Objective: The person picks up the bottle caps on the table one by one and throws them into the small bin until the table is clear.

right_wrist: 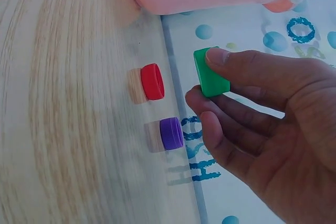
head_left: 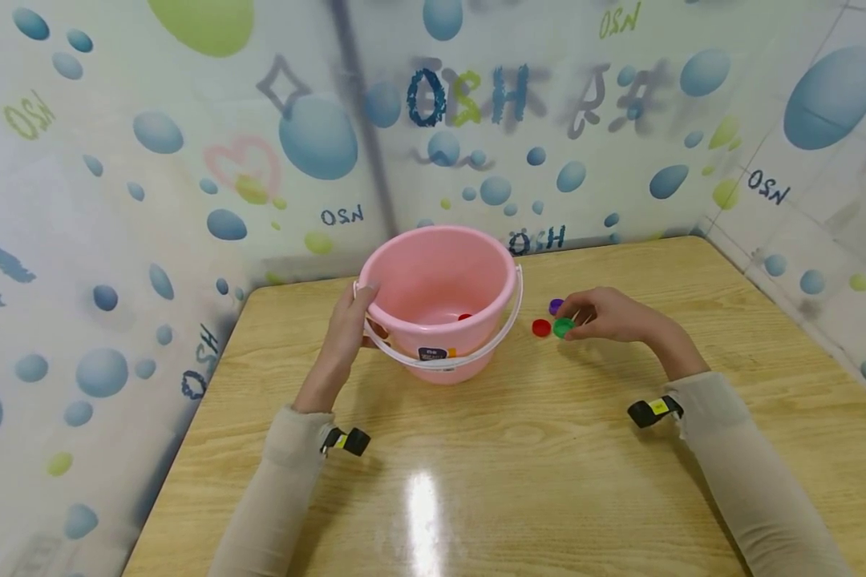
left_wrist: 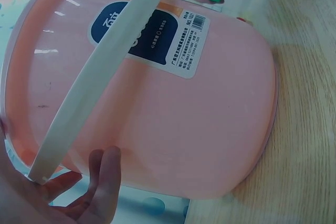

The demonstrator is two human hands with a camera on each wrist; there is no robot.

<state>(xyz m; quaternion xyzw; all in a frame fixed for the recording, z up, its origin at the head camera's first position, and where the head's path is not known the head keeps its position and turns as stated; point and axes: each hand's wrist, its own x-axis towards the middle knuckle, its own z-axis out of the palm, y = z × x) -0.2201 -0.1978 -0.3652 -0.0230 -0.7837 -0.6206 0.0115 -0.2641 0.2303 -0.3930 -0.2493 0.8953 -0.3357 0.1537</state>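
A pink bucket (head_left: pixel 433 280) with a white handle (head_left: pixel 469 357) stands tilted on the table, its mouth toward me. My left hand (head_left: pixel 342 327) grips its left rim, thumb over the edge and fingers along the outside. Between thumb and fingers, my right hand (head_left: pixel 613 314) pinches a green bottle cap (right_wrist: pixel 212 72), lifted above the table to the right of the bucket. Close by lie a red bottle cap (right_wrist: pixel 153 82) and a purple bottle cap (right_wrist: pixel 171 134). Inside the bucket a small red piece (head_left: pixel 465 317) shows at the bottom, partly hidden by the rim.
The wooden table (head_left: pixel 520 465) runs back to a wall (head_left: pixel 476 188) covered with a bubble-patterned sheet. More wall stands along the left and right sides. A small black camera (head_left: pixel 346 441) is strapped at the left wrist, another camera (head_left: pixel 653 411) at the right.
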